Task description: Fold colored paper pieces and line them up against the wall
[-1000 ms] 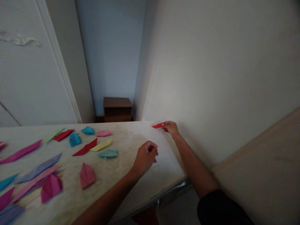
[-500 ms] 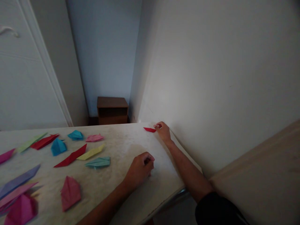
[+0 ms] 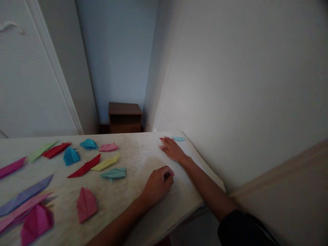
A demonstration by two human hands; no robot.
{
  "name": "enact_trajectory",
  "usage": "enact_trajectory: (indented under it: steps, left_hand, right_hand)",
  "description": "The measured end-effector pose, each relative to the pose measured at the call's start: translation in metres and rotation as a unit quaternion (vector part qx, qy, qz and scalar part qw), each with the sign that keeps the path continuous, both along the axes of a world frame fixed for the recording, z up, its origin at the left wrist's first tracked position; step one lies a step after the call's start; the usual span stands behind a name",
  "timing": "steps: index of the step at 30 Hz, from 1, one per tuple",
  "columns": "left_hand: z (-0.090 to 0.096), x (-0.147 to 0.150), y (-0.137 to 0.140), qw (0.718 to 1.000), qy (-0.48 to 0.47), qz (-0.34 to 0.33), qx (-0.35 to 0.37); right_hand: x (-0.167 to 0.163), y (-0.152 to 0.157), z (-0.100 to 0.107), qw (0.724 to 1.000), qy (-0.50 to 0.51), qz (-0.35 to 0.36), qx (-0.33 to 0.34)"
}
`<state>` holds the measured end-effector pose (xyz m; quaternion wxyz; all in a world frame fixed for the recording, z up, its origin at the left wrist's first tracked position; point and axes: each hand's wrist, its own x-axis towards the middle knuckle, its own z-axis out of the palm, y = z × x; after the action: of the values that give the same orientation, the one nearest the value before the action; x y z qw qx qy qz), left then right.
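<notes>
My right hand (image 3: 171,147) lies at the table's far right corner, its fingers stretched out over a red folded paper (image 3: 161,138). Only the left tip of that paper shows. Just past my fingers is a light blue folded paper (image 3: 179,139), partly behind the hand. Nearer to me, my left hand (image 3: 158,184) rests on the table with fingers curled into a loose fist; the hollow between thumb and forefinger is dark and I see nothing in it. To its left lie a teal folded paper (image 3: 114,173) and a pink one (image 3: 86,206).
More folded papers are spread over the left of the table (image 3: 138,150): yellow (image 3: 106,162), red (image 3: 85,166), blue (image 3: 71,156), purple (image 3: 27,195) and magenta (image 3: 38,223) among them. A wall (image 3: 217,102) runs along the right side. Beyond stands a brown cabinet (image 3: 125,108).
My right hand has gone from a pinch beside the red paper to lying flat over it. The light blue paper now shows at its right. The view has shifted slightly; my left hand keeps its pose.
</notes>
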<state>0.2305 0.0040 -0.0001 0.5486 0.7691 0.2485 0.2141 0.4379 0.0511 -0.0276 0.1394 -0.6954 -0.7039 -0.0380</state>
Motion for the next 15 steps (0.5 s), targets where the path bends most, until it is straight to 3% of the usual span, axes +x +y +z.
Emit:
enact_trajectory:
  steps: [9, 15]
  left_hand:
    - [0.003, -0.003, -0.002, 0.999, 0.015, -0.01, 0.049]
    - [0.004, -0.004, -0.002, 0.998, 0.021, -0.017, 0.054]
  right_hand:
    - [0.009, 0.003, 0.007, 1.0, 0.005, 0.0, -0.003]
    - [0.011, -0.008, 0.006, 0.986, -0.006, -0.151, 0.067]
